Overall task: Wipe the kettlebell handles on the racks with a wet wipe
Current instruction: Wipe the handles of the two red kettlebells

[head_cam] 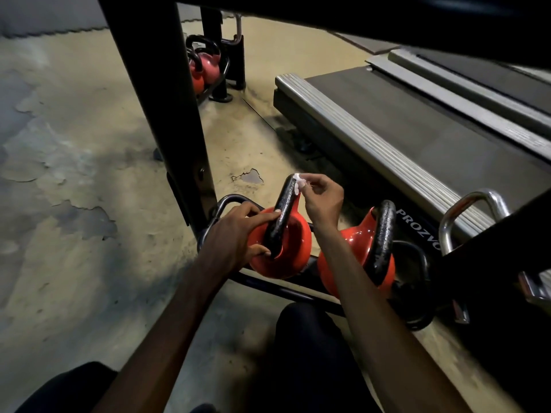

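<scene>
A: Step?
B: Wiping the black handle (284,210) of the first bell. Left hand (235,234), fingers (264,216) curled round the orange kettlebell (286,257) at the handle's foot, steadies it on the rack rail (231,199).
A: Wipe?
B: Just beyond those fingers. Right hand (323,199) pinches the wet wipe (298,181) against the handle top.
A: Next?
B: Probably drag the wipe down the handle, keeping the pinch tight. Then the second kettlebell (357,248), right of the fingers. More kettlebells (204,68) far behind.
</scene>
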`<action>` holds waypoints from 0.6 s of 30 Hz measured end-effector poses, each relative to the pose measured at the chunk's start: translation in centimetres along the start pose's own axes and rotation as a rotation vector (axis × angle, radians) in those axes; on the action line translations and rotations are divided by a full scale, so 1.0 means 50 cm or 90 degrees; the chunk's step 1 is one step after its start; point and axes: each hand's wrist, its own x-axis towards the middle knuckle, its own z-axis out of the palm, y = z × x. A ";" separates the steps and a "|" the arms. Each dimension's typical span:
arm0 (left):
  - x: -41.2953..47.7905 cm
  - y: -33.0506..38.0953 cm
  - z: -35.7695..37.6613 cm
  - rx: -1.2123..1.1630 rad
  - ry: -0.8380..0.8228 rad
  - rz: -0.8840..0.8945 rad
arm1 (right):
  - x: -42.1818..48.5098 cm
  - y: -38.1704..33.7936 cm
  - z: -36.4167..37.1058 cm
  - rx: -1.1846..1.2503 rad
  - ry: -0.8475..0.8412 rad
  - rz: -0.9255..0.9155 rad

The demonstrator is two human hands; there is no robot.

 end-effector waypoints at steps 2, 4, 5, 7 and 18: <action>0.002 0.000 0.002 0.010 0.001 0.004 | 0.001 0.007 0.003 -0.007 0.015 -0.019; 0.003 0.001 0.002 0.016 0.005 0.008 | 0.029 0.021 0.015 0.015 0.018 0.026; 0.002 0.003 0.002 0.014 0.006 0.007 | 0.045 0.034 0.022 0.028 0.014 0.056; 0.001 0.004 0.002 0.013 0.008 0.006 | 0.050 0.042 0.027 0.037 0.022 0.093; 0.011 -0.008 0.007 -0.013 0.007 0.006 | -0.181 0.015 0.003 0.130 0.037 0.046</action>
